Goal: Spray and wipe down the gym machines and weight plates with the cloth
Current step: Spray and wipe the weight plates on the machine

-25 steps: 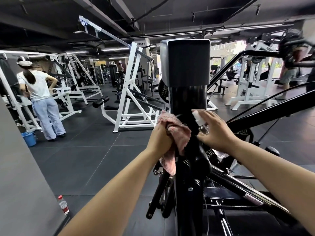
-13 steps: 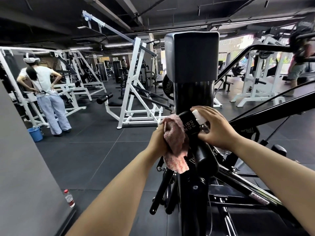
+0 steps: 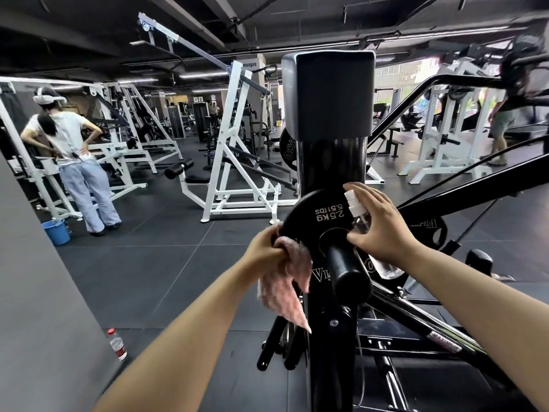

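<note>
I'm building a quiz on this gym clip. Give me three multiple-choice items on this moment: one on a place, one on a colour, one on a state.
1. Where is the small plate?
A. on the floor
B. on the machine's peg
C. in the bucket

2. What colour is the cloth?
A. pink
B. green
C. white

3. What does the right hand hold?
A. nothing
B. the cloth
C. a spray bottle

Answers: 1 B, the peg passes through its hole. 2 A, it hangs pink from the left hand. 3 C, fingers wrap the bottle.
</note>
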A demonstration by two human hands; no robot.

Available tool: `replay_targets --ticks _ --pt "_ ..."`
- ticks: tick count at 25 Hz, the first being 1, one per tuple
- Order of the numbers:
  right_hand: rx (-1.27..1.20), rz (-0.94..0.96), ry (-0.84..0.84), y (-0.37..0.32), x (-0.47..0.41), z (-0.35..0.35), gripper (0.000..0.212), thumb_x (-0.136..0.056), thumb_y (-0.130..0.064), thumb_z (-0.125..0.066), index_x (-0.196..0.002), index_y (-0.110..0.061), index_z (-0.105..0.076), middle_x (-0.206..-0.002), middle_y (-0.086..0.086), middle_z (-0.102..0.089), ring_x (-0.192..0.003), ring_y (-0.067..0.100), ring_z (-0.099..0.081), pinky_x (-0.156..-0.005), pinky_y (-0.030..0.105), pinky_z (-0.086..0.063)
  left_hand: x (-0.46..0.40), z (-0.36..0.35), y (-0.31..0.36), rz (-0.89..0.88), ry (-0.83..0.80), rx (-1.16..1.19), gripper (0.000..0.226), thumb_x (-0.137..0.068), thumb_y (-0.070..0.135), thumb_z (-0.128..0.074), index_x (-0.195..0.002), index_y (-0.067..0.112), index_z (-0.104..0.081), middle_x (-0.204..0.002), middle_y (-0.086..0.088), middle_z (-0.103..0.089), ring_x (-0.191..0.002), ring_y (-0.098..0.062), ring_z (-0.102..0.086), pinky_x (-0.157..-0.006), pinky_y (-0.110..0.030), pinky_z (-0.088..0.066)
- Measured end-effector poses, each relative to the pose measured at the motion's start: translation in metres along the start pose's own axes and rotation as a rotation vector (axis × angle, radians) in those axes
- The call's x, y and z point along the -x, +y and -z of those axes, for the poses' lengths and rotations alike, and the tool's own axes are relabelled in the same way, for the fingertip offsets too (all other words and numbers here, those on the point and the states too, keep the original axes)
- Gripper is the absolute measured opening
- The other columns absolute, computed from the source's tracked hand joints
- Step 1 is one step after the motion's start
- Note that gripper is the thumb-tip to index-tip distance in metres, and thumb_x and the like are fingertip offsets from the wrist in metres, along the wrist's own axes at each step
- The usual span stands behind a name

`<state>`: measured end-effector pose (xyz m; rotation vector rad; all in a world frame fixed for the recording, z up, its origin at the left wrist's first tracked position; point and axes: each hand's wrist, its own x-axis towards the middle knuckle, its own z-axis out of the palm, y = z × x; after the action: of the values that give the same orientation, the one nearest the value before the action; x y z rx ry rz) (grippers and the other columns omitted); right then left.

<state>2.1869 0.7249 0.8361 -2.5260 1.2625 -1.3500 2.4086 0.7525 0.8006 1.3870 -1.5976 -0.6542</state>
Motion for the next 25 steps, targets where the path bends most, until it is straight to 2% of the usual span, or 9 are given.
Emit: replay_targets --ticks 2,4,7,13,15,17,19,21,25 --pt "-0.014 0.004 0.010 0.001 0.000 -0.001 0.077 -0.059 -0.009 -0.070 -0.133 -0.009 -0.049 -0.135 0.003 -0.051 -0.126 0.010 -0.037 -0.103 -0.001 -0.010 -0.015 0.011 0.006 -0.033 -0.067 -0.014 0.051 -0.058 0.001 -0.054 -0.108 0.004 -0.061 -0.086 0.001 -0.062 -0.070 0.002 -0.058 -0.072 -0.019 -0.049" --pt "-0.016 0.005 0.012 0.002 0.000 -0.001 0.079 -0.059 -0.003 -0.073 -0.134 -0.009 -0.048 -0.136 0.003 -0.050 -0.126 0.008 -0.036 -0.103 -0.001 -0.010 -0.022 0.016 0.006 -0.032 -0.046 -0.115 0.063 -0.052 0.008 -0.053 -0.113 0.002 -0.060 -0.096 -0.006 -0.066 -0.084 -0.015 -0.063 -0.084 -0.031 -0.051" --pt "-0.027 -0.004 0.025 0.003 0.001 -0.003 0.079 -0.059 -0.006 -0.071 -0.135 -0.011 -0.048 -0.136 0.000 -0.049 -0.127 0.008 -0.035 -0.104 0.002 -0.012 -0.017 0.008 0.006 0.027 -0.084 -0.301 0.053 -0.050 0.019 -0.049 -0.100 0.005 -0.064 -0.097 -0.016 -0.068 -0.096 -0.032 -0.063 -0.083 -0.036 -0.048" --pt "-0.044 -0.019 0.024 0.006 0.002 -0.003 0.083 -0.059 0.000 -0.073 -0.137 -0.011 -0.045 -0.136 -0.002 -0.047 -0.124 0.001 -0.029 -0.103 -0.001 -0.010 -0.008 0.004 -0.004 0.098 -0.113 -0.033 0.035 -0.063 0.014 -0.049 -0.095 0.008 -0.062 -0.090 -0.006 -0.066 -0.086 -0.016 -0.061 -0.084 -0.033 -0.050" --pt "-0.047 -0.030 0.018 0.008 0.003 -0.003 0.084 -0.059 -0.001 -0.074 -0.138 -0.011 -0.044 -0.138 0.000 -0.046 -0.130 0.009 -0.033 -0.105 0.003 -0.012 -0.009 0.014 -0.005 0.083 -0.039 0.073 0.022 -0.074 0.004 -0.053 -0.093 0.010 -0.063 -0.083 -0.002 -0.067 -0.077 -0.009 -0.062 -0.077 -0.023 -0.051" --pt "-0.039 -0.032 0.019 0.010 0.004 -0.005 0.085 -0.060 -0.005 -0.074 -0.138 -0.011 -0.043 -0.140 0.002 -0.046 -0.132 0.016 -0.034 -0.107 0.008 -0.013 -0.012 0.018 -0.002 0.025 0.004 0.090 0.030 -0.080 -0.009 -0.054 -0.100 0.012 -0.062 -0.087 0.001 -0.067 -0.078 -0.007 -0.063 -0.077 -0.020 -0.051" --pt "-0.037 -0.022 0.032 0.010 0.004 -0.007 0.084 -0.058 -0.013 -0.070 -0.138 -0.010 -0.044 -0.139 0.004 -0.047 -0.131 0.020 -0.036 -0.106 0.005 -0.012 -0.016 0.010 0.006 -0.114 0.007 -0.096 0.034 -0.072 0.000 -0.060 -0.102 0.015 -0.057 -0.088 0.003 -0.064 -0.080 -0.010 -0.061 -0.079 -0.021 -0.049" --pt "-0.041 -0.031 0.044 0.010 0.004 -0.008 0.083 -0.057 -0.019 -0.064 -0.136 -0.009 -0.045 -0.137 0.004 -0.048 -0.129 0.020 -0.038 -0.105 0.002 -0.010 -0.018 -0.003 0.015 -0.204 0.074 -0.278 0.029 -0.070 0.003 -0.059 -0.094 0.015 -0.048 -0.077 0.005 -0.056 -0.069 -0.012 -0.053 -0.065 -0.014 -0.038" --pt "-0.026 -0.031 0.076 0.006 0.004 -0.009 0.080 -0.056 -0.024 -0.061 -0.134 -0.009 -0.047 -0.135 0.004 -0.051 -0.126 0.021 -0.040 -0.104 0.002 -0.011 -0.022 -0.017 0.016 -0.294 0.245 -0.311 0.029 -0.067 0.010 -0.043 -0.096 0.007 -0.050 -0.082 -0.007 -0.060 -0.075 -0.028 -0.058 -0.067 -0.029 -0.043"
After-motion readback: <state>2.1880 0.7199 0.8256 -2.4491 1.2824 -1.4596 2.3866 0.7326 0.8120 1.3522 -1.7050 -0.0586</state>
